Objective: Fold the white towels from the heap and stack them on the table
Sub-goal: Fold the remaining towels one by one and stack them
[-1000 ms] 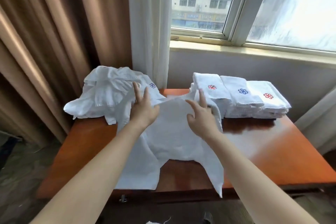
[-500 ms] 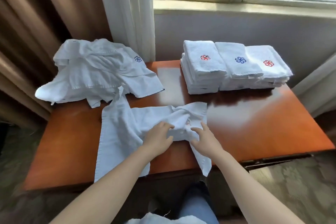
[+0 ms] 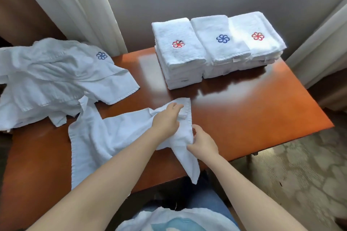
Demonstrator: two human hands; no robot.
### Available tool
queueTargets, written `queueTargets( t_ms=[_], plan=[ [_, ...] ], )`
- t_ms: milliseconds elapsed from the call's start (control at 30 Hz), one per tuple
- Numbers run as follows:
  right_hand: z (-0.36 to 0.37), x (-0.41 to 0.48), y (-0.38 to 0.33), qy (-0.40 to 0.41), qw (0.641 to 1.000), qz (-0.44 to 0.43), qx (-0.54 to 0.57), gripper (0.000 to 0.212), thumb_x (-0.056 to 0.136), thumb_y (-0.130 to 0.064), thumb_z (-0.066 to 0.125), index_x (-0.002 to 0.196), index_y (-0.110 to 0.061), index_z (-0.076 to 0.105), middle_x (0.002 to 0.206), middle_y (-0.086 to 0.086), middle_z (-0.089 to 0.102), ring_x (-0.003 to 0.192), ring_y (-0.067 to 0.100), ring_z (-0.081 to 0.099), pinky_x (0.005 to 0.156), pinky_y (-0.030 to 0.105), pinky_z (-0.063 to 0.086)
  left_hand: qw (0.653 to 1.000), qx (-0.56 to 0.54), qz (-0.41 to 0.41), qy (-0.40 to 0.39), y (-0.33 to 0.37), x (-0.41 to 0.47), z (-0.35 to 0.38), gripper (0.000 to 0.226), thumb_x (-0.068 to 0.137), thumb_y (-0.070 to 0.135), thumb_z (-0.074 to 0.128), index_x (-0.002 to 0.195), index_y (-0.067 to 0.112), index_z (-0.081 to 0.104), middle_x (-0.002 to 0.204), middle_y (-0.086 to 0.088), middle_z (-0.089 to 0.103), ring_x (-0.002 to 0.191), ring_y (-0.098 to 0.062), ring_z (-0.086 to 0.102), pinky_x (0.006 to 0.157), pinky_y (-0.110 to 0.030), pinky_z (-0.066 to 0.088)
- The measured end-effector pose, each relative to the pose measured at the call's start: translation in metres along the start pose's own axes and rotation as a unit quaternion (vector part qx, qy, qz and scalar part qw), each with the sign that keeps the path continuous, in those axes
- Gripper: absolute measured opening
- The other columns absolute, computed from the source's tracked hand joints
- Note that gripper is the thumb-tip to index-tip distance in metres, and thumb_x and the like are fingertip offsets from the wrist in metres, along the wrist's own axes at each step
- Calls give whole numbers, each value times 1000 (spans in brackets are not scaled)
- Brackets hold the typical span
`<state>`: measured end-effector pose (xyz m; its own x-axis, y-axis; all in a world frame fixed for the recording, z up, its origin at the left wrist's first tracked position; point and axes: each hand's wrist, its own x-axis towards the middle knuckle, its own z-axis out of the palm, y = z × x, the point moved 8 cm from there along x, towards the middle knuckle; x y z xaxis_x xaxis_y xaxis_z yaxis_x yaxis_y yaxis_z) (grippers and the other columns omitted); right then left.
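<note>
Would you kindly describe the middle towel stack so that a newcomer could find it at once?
On the wooden table, three stacks of folded white towels line the far edge. The middle stack alone bears a blue flower emblem on top; the left stack and right stack show red ones.

Vs 1 s ago, towel (image 3: 112,137) is pulled clear of the heap (image 3: 47,80) and lies on the table (image 3: 253,118) front, no longer held up. Vs 0.5 s ago, L hand (image 3: 165,122) is further fwd & right, fingers curled into the bunched far-right corner. R hand (image 3: 203,141) pinches the fold just above the hanging tip. Head view tilts further down.
</note>
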<state>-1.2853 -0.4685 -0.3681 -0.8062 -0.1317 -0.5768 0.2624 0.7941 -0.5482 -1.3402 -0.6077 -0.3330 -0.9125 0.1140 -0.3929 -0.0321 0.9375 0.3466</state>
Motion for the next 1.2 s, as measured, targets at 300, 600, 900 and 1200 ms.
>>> queueTargets(
  t_ms=[300, 600, 900, 1200],
  plan=[
    [-55, 22, 5, 29, 969, 39, 243, 51, 84, -8, 58, 133, -19, 50, 79, -2, 55, 72, 8, 56, 65, 20, 45, 988, 138, -55, -44, 5, 42, 16, 70, 90, 3, 52, 152, 16, 21, 138, -8, 39, 105, -32, 60, 65, -37, 42],
    [-36, -17, 9, 48, 980, 104, 163, 42, 84, -10, 62, 126, -16, 56, 92, 0, 61, 87, 15, 60, 73, 29, 52, 993, 115, 27, 6, -3, 22, -7, 10, 93, 13, 46, 97, 14, 55, 107, -8, 57, 92, -34, 60, 64, -34, 37],
    [-69, -88, -23, 212, 968, 135, 1, 22, 86, -25, 61, 66, -17, 56, 68, 4, 57, 64, 23, 54, 53, 27, 35, 954, -121, 166, 218, 22, -29, -112, 17, 99, 31, 56, 107, 25, 69, 109, 4, 59, 91, -20, 65, 68, -31, 40],
    [-118, -163, -72, 442, 745, -75, 494, 14, 101, -14, 49, 92, -15, 59, 82, 4, 75, 79, 18, 74, 67, 33, 59, 906, -218, 170, 321, 29, -78, -192, 29, 102, 40, 46, 90, 21, 64, 66, 9, 69, 76, -15, 66, 60, -30, 41]
  ],
)
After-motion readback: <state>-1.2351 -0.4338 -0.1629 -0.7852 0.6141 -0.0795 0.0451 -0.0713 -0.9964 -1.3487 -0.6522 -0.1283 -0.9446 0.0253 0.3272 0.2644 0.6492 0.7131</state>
